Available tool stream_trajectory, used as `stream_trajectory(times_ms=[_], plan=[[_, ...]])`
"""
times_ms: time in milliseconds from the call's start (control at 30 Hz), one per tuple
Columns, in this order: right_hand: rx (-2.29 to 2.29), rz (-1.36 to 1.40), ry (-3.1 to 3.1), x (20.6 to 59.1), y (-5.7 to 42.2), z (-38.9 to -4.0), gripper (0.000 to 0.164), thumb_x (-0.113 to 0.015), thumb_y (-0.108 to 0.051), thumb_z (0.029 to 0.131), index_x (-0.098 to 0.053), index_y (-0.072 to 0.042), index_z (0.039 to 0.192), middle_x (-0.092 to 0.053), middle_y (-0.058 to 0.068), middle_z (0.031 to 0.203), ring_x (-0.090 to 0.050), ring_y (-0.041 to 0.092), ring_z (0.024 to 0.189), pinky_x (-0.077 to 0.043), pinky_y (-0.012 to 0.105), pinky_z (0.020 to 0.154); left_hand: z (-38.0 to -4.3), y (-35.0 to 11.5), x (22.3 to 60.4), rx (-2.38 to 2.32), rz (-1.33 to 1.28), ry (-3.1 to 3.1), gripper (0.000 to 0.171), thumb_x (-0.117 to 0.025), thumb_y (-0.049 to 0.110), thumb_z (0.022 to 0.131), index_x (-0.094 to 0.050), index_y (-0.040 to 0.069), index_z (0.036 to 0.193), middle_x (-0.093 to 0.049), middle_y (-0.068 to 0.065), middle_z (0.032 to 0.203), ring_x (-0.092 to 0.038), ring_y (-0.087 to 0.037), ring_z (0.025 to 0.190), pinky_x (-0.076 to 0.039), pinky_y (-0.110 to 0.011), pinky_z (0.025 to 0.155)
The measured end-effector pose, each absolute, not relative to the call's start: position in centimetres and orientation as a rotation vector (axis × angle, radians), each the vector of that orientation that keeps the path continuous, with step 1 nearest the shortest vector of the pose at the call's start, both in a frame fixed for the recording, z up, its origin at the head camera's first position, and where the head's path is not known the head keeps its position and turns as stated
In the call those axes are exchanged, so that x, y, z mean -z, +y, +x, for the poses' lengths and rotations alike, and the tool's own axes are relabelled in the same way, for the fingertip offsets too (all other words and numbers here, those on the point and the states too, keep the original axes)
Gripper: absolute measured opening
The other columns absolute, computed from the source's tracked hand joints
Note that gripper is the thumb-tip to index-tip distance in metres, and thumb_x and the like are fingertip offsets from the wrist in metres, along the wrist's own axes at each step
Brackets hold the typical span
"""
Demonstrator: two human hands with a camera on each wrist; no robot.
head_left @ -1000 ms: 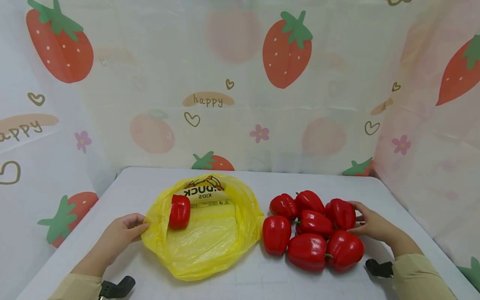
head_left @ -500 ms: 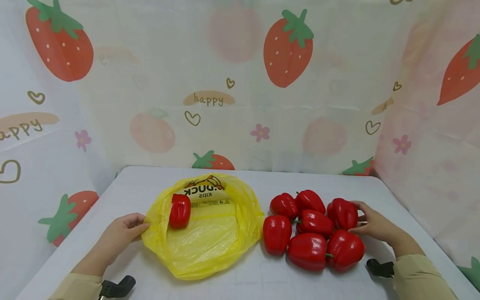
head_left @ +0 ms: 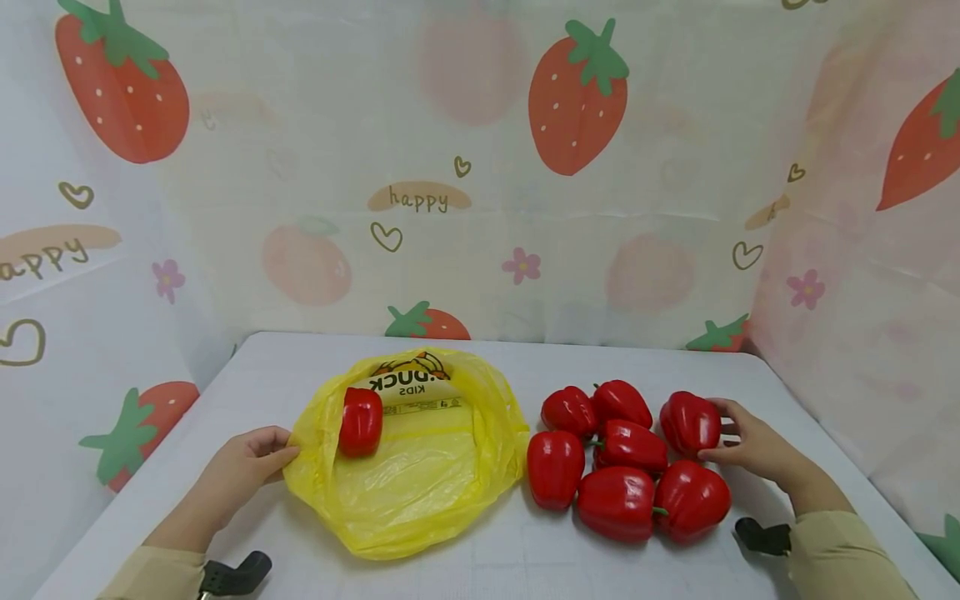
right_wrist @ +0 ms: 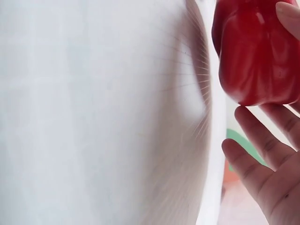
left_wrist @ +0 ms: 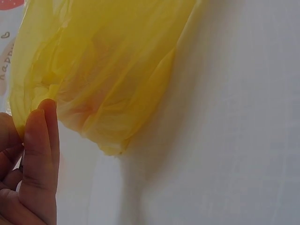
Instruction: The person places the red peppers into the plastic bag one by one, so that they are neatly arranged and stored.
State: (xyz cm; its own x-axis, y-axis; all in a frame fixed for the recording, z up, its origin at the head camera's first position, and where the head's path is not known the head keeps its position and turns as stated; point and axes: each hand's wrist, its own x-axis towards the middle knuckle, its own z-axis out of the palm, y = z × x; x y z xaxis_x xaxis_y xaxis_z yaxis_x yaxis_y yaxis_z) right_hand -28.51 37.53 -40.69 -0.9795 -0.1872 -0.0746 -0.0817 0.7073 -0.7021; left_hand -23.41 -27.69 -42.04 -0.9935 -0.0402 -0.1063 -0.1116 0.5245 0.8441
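My left hand (head_left: 243,462) pinches the left rim of a yellow plastic bag (head_left: 405,533) between thumb and fingers. The bag's mouth is spread wide, with one red bell pepper (head_left: 360,423) inside at its left. On the right, my right hand (head_left: 753,446) grips another red bell pepper (head_left: 690,423) from its right side. In the right wrist view, the thumb lies on that pepper (right_wrist: 258,56) and fingertips touch its underside, while other fingers spread away. The left wrist view shows the pinched yellow film (left_wrist: 108,84) close up.
Several more red bell peppers (head_left: 615,504) sit in a cluster between the bag and my right hand. A white table (head_left: 510,575) carries everything. Behind it and at both sides hangs a strawberry-print cloth (head_left: 480,125). Black wrist mounts (head_left: 236,575) stick out by both sleeves.
My right hand and its bell pepper have shifted slightly right and back, opening a gap to the cluster. The left hand and the bag stay as they were.
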Motion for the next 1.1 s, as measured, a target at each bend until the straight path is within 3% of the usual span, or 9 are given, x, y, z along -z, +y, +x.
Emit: stream_trajectory(times_ms=[367, 1100], plan=[[1.115, -0.266, 2.813, 40.0, 37.5, -28.5, 0.091, -0.076, -0.031, 0.072, -0.021, 0.000, 0.138, -0.034, 0.028, 0.133, -0.036, 0.049, 0.117, -0.051, 0.048, 0.080, -23.3, -27.6, 42.1, -1.485, -0.145, 2.675, 0.034, -0.059, 0.032, 0.089, -0.059, 0.003, 0.106, -0.061, -0.007, 0.102, -0.057, -0.018, 0.086, -0.053, -0.030, 0.078], [1.129, -0.483, 2.838, 36.2, 37.1, -28.3, 0.082, -0.076, -0.025, 0.073, -0.028, -0.001, 0.135, -0.041, 0.025, 0.129, -0.040, 0.049, 0.116, -0.055, 0.039, 0.072, -23.1, -27.5, 41.9, -1.497, -0.143, 2.656, 0.034, -0.059, 0.031, 0.089, -0.058, 0.003, 0.107, -0.061, -0.008, 0.102, -0.057, -0.018, 0.086, -0.053, -0.030, 0.078]])
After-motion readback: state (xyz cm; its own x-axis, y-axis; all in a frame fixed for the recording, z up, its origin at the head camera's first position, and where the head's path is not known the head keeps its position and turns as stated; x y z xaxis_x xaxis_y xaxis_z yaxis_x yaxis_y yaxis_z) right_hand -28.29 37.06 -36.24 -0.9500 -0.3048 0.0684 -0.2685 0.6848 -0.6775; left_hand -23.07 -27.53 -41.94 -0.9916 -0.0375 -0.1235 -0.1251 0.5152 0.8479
